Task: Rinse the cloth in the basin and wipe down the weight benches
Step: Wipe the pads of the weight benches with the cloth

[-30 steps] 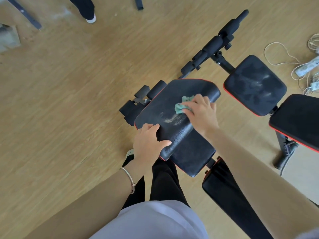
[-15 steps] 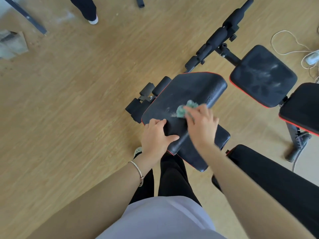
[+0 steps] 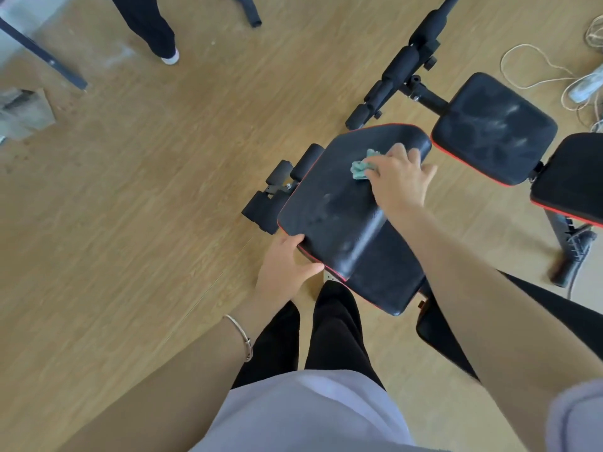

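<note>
View from above on a wooden floor (image 3: pixel 130 190). At the top left, another person's trouser leg and shoe (image 3: pixel 153 31) stand well away from the work. Toward the middle, black foam rollers (image 3: pixel 280 187) jut from the left end of a black, red-piped bench pad (image 3: pixel 336 210). The left hand (image 3: pixel 287 265), a bracelet (image 3: pixel 243 337) on its wrist, grasps the pad's near left corner, probably to steady it against the rubbing. Near the pad's far right edge lies a bunched teal cloth (image 3: pixel 360 168), clutched and pressed down by the right hand (image 3: pixel 399 181), which seems to be mid-wipe. Pale smears remain on the pad's middle. Just beyond its far right corner sits a second bench's pad (image 3: pixel 492 128), heavily streaked with dust and apparently unwiped. Loose white cords (image 3: pixel 535 71) trail at the far right. No basin is visible.
</note>
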